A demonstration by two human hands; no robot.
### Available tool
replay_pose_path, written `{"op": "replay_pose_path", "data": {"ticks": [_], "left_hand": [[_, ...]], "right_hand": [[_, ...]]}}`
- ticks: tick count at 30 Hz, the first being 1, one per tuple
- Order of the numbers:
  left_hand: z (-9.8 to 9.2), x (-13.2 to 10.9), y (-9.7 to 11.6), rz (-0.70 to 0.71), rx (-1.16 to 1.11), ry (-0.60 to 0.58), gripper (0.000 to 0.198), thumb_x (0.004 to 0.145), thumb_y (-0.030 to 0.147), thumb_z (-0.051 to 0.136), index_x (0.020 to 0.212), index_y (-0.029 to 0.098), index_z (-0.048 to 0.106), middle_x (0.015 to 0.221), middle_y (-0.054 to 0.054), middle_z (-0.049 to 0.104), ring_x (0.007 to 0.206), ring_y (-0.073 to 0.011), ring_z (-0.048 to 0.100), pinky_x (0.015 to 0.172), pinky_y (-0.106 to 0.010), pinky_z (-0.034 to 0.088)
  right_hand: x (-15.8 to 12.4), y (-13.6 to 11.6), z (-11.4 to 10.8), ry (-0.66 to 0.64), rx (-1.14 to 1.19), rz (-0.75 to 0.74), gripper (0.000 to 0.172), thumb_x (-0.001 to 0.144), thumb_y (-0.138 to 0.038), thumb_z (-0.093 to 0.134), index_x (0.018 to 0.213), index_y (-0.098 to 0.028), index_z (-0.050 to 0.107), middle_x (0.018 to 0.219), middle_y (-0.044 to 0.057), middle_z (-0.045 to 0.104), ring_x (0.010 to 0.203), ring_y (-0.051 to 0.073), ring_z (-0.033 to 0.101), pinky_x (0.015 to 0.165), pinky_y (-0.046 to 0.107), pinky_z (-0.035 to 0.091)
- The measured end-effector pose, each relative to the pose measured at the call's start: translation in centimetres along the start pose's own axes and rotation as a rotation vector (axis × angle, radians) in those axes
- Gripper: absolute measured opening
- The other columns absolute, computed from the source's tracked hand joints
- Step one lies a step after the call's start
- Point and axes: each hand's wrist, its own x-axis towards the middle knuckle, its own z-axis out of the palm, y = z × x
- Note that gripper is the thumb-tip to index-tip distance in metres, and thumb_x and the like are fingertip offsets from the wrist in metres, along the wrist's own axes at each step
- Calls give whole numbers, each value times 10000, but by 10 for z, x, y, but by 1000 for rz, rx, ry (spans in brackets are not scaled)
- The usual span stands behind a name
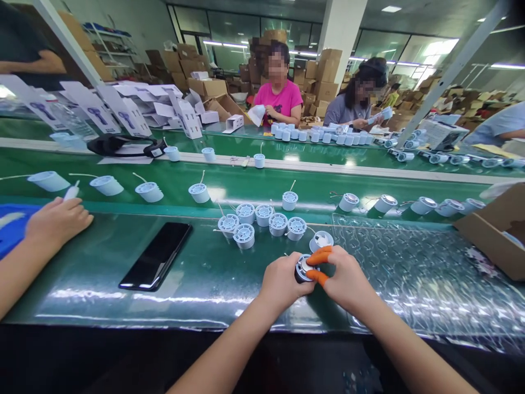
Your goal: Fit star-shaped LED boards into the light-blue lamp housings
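My left hand (pixel 284 280) is wrapped round a small round housing (pixel 302 269) with a light rim and a dark side, low over the green bench. Orange covers sit on the thumb and forefinger of my right hand (pixel 336 273), which pinch a round silvery part (pixel 305 266) at the housing's open top. Just behind my hands stands an open pale blue cup (pixel 321 241) with something white inside. Left of it, several pale blue cups with spoked tops (pixel 278 224) cluster together, some with thin wires sticking out.
A black phone (pixel 157 256) lies left of my hands. Another person's hand (pixel 61 221) holds a white tool at far left. Beyond, a green belt (pixel 246 183) carries spaced cups. Bubble wrap (pixel 394 268) and a cardboard box (pixel 498 230) are at right. People sit opposite.
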Motion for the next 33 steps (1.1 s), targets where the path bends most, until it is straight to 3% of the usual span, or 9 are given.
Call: {"op": "replay_pose_path", "data": {"ticks": [5, 9, 17, 23, 30, 33], "left_hand": [[3, -4, -4, 6, 0, 13, 375, 656, 305, 773, 1010, 257, 656, 860, -5, 712, 813, -238, 655, 646, -277, 372], [4, -3, -5, 4, 13, 14, 409, 669, 340, 768, 1053, 265, 647, 885, -14, 717, 847, -253, 667, 663, -285, 387], [-3, -3, 2, -19, 24, -18, 334, 673, 325, 749, 990, 270, 661, 839, 6, 707, 792, -218, 649, 624, -269, 359], [-4, -1, 4, -54, 24, -45, 310, 677, 334, 725, 973, 278, 653, 825, 15, 701, 775, -209, 645, 595, -259, 331], [-4, 0, 4, -61, 20, -58, 314, 668, 357, 740, 969, 299, 673, 813, 28, 699, 753, -200, 635, 589, -256, 328], [-4, 0, 4, -63, 18, -59, 336, 660, 347, 748, 986, 301, 682, 821, 27, 703, 754, -200, 637, 593, -256, 334]], "right_hand": [[-4, -11, -2, -92, -146, -181, 152, 859, -209, 699, 979, -249, 783, 1251, 103, 675, 1127, 311, 621, 938, 495, 543], [0, -14, 1, -160, -154, -256, 269, 894, -93, 586, 995, -246, 784, 1033, 86, 752, 935, 266, 642, 838, 453, 569], [4, -5, -3, -122, -60, -73, 241, 811, -109, 721, 942, -292, 807, 929, 39, 763, 859, 230, 675, 781, 398, 596], [3, -7, -1, -47, -97, -162, 254, 800, -83, 725, 963, -263, 800, 1025, 41, 771, 987, 245, 678, 848, 389, 597], [-4, -2, 7, 49, -137, -98, 323, 764, -42, 717, 946, -287, 823, 896, 34, 789, 781, 211, 721, 695, 329, 618], [-6, 0, 10, 63, -128, -93, 351, 759, -27, 692, 935, -300, 824, 901, 28, 792, 779, 210, 724, 698, 332, 619]]}}
